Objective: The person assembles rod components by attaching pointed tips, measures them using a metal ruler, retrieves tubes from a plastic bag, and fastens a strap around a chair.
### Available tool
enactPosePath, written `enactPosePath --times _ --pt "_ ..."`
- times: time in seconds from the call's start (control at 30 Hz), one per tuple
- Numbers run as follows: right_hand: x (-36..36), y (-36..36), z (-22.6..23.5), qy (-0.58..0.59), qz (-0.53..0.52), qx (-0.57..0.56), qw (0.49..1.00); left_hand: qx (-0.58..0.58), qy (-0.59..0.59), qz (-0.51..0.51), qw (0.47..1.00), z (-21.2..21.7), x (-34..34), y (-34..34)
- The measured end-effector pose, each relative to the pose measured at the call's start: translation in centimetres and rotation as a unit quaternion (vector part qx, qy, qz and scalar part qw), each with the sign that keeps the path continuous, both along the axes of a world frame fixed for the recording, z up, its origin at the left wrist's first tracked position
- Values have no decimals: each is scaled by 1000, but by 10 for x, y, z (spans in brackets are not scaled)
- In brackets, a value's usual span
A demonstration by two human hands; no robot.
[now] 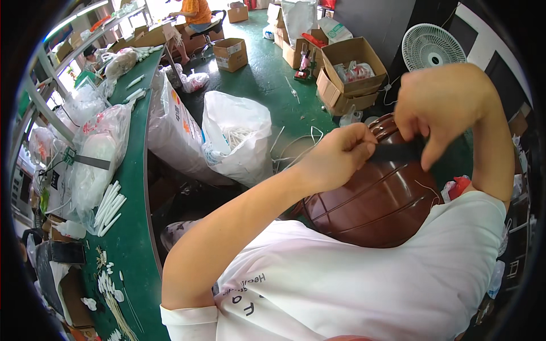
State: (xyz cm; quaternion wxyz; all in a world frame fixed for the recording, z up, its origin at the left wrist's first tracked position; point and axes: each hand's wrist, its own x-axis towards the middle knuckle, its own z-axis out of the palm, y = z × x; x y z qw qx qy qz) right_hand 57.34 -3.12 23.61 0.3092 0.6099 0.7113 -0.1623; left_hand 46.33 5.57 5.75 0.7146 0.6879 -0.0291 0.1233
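A short dark strip (396, 152) is stretched between my two hands above a glossy brown, ribbed seat (372, 199). My left hand (340, 156) pinches its left end between thumb and fingertips. At the other end, my right hand (446, 108) curls over from above with the thumb pointing down, its fingers closed around the strip. Motion blurs the right hand a little. What the strip is made of, I cannot make out. A thin pale thread (430, 190) lies on the brown seat below my right hand.
On the left runs a long green worktable (128, 227) with white tubes (111, 209) and plastic bags. A white sack (236, 128) of pale sticks stands beside it. Cardboard boxes (344, 85) and a white fan (433, 48) are farther off. A person (196, 12) in orange sits at the back.
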Motion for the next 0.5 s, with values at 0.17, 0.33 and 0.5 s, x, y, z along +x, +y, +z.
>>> enactPosePath --times 0.17,0.33,0.5 --pt "10 15 2 26 -115 83 990 307 -150 219 914 -15 -13 -28" --pt "-26 54 5 22 -25 95 995 424 -178 379 803 -30 -34 -13" --pt "-87 97 3 -28 141 148 979 378 -116 369 841 -37 -57 -23"
